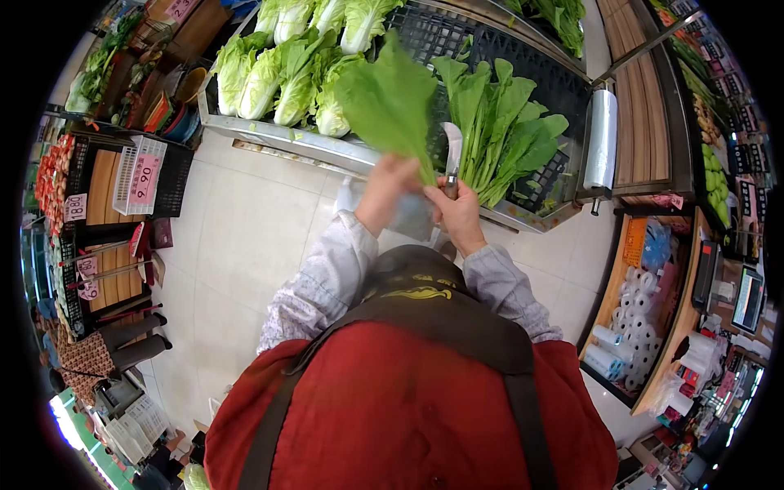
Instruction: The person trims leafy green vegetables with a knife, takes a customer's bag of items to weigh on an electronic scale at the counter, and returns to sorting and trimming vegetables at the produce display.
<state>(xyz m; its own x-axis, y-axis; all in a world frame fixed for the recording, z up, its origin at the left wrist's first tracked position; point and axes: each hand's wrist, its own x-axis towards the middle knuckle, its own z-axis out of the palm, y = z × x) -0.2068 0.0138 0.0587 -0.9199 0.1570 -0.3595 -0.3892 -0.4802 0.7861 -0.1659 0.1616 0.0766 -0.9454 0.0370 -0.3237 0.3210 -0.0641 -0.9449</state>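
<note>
Fingers of the left hand (387, 189), seen in the head view, are curled around the lower stems of a bunch of leafy greens (388, 98); motion blurs them, so exactly how tightly they close I cannot tell. The broad leaves fan up and away beyond these fingers, also blurred. Just to their right, the fingers of the right hand (459, 214) are wrapped around the dark handle of a knife (454, 149), its curved blade pointing forward, away from the fingertips. The right thumb side is close to the stem ends; whether it touches them I cannot tell.

Ahead and to the right of the right fingers, more leafy stalks (510, 135) lie in a black crate (433, 34), stems toward the person. Ahead and to the left of the left fingers sit napa cabbages (286, 86), in rows behind the metal rim (282, 139) of the stand. Farther right of both hands, a roll of clear plastic (602, 139) is mounted at the stand's corner. Below the fingers, between them and the dark apron (416, 282), a translucent pale object (400, 219) is partly hidden. Well off to the left of the fingers, a white basket (124, 196) bears a pink price sign (144, 178).
</note>
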